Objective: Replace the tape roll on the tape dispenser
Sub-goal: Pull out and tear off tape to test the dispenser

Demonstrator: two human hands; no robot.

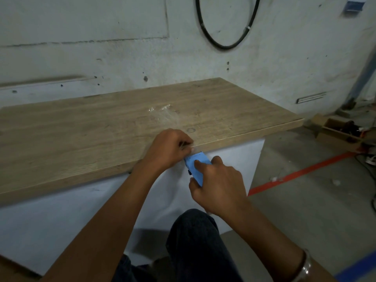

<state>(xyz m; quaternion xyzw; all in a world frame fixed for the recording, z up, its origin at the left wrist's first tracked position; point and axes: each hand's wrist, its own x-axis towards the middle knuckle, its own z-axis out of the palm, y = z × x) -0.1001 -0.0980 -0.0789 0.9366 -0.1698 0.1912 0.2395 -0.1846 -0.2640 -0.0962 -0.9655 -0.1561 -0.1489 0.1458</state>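
A small blue tape dispenser [195,167] is held in front of the wooden table's near edge. My right hand [217,186] grips it from the right, thumb across its flat side. My left hand [169,148] is at the dispenser's top end, fingers curled, pinching a strip of clear tape [188,147] that runs from it. The tape roll itself is hidden inside the dispenser and behind my hands.
A crumpled clear plastic wrapper [162,113] lies on the wooden table [81,127] beyond my hands. A white panel closes the table's front. A cardboard box [337,132] with tools sits on the floor at the right, near a red floor line [301,171]. My knee [193,241] is below.
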